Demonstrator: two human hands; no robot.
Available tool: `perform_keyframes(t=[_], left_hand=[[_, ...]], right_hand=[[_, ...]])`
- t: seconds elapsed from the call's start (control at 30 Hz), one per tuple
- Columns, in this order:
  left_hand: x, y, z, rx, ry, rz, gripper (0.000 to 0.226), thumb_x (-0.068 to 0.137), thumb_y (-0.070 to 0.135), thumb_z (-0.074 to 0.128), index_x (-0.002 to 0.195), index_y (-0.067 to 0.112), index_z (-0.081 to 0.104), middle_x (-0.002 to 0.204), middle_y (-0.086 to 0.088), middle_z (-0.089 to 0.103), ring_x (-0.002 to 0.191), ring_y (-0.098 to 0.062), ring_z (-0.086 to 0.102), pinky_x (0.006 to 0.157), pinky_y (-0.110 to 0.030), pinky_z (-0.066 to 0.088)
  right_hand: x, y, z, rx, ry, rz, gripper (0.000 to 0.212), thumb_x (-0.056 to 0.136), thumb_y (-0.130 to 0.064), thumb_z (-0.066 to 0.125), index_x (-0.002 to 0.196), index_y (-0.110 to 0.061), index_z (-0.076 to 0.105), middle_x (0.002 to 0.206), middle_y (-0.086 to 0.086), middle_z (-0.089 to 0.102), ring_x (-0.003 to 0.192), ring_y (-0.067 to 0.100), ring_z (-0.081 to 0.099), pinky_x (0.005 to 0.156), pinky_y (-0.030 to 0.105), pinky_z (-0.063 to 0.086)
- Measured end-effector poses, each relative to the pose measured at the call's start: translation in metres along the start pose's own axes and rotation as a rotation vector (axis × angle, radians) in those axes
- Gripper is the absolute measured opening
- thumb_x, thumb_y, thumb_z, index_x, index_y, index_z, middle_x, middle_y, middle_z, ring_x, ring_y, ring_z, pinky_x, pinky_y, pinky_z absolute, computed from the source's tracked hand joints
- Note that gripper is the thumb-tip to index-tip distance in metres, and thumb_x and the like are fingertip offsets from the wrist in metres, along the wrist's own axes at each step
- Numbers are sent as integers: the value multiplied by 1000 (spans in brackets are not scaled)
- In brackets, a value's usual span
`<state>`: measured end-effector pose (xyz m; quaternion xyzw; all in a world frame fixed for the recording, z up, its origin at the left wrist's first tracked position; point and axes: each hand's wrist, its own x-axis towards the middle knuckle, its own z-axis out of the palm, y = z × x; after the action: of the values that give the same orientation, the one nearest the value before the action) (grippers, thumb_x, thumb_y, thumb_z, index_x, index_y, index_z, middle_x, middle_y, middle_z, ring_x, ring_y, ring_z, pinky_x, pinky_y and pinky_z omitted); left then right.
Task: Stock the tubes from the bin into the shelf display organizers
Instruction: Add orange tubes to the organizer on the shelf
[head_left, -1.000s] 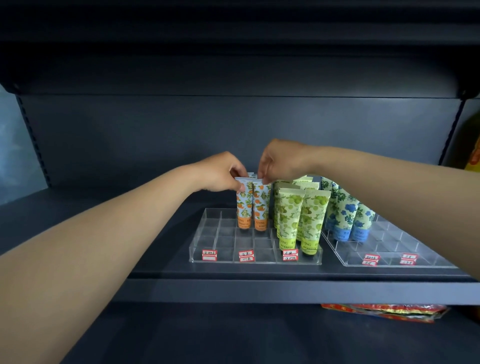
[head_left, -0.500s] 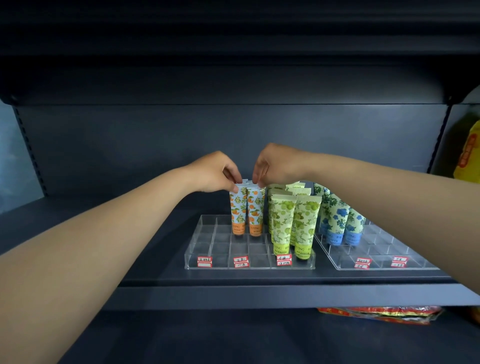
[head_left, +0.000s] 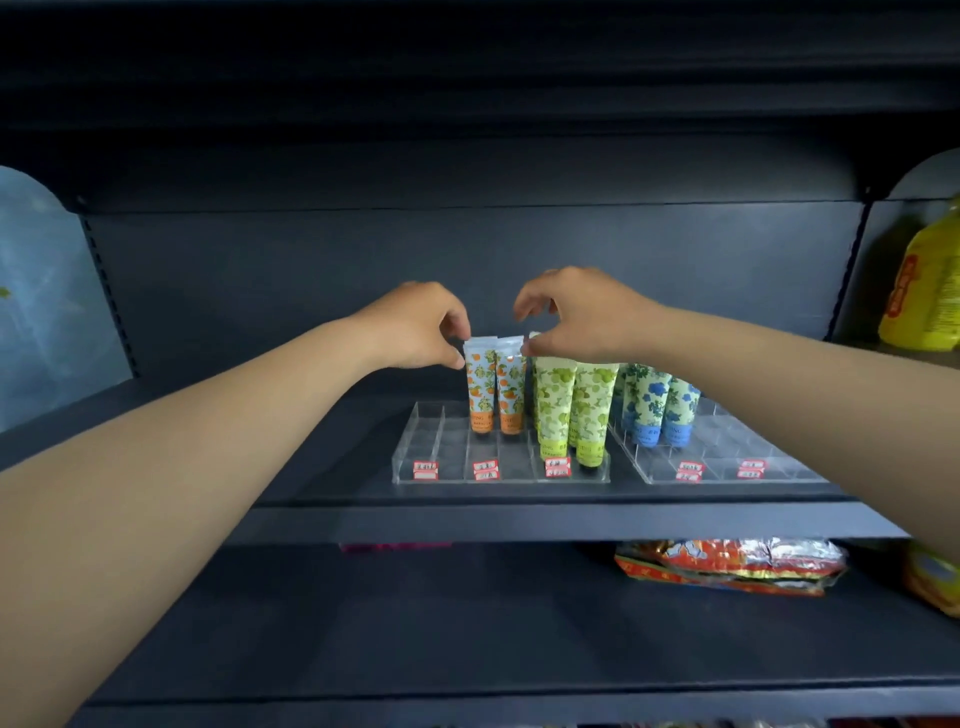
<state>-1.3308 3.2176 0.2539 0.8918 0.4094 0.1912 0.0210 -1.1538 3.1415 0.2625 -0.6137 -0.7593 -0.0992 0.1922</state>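
While your left hand (head_left: 415, 327) pinches the crimped top of the outer orange-patterned tube (head_left: 480, 387), your right hand (head_left: 576, 317) holds fingers half-curled over its twin (head_left: 511, 387), thumb tip at the crimp — whether it grips, you cannot tell. Both tubes stand upright in the back cells of the clear acrylic organizer (head_left: 447, 467), likely so labels face front, beside the green-patterned tubes (head_left: 571, 410).

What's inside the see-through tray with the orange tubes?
The left clear tray holds two orange tubes standing upright and green tubes beside them. Its left and front compartments look empty. More green tubes may stand behind, but the front ones hide them.
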Motion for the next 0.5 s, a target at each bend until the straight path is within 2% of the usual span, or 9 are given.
perform_keyframes(t=[0.13, 0.27, 0.4, 0.5], left_hand=[[-44, 6, 13, -3, 46, 28, 21, 76, 23, 75, 95, 19, 67, 95, 7, 56, 89, -10, 52, 74, -22, 37], [-95, 15, 46, -96, -10, 0, 16, 74, 23, 77, 84, 22, 64, 85, 10, 57, 80, -7, 55, 67, -20, 39], [-143, 16, 102, -229, -164, -91, 14, 73, 23, 78, 79, 23, 65, 74, 12, 61, 69, -2, 57, 62, -16, 43], [-168, 12, 153, -247, -304, -133, 16, 74, 23, 78, 83, 24, 64, 76, 13, 60, 71, -1, 56, 66, -18, 45]], right_hand=[[-45, -13, 19, 38, 123, -67, 32, 79, -26, 71, 109, -18, 64, 108, -2, 57, 93, 8, 42, 77, 16, 28], [-96, -23, 60, 152, 164, -133, 23, 76, -18, 74, 97, -12, 67, 92, -3, 57, 84, 8, 43, 75, 14, 29], [-154, -25, 113, 294, 112, -115, 17, 79, -18, 73, 94, -14, 66, 87, -7, 54, 79, 7, 45, 73, 16, 38], [-192, -24, 157, 368, 21, -56, 19, 79, -17, 73, 96, -14, 67, 92, -8, 57, 84, 6, 48, 78, 15, 39]])
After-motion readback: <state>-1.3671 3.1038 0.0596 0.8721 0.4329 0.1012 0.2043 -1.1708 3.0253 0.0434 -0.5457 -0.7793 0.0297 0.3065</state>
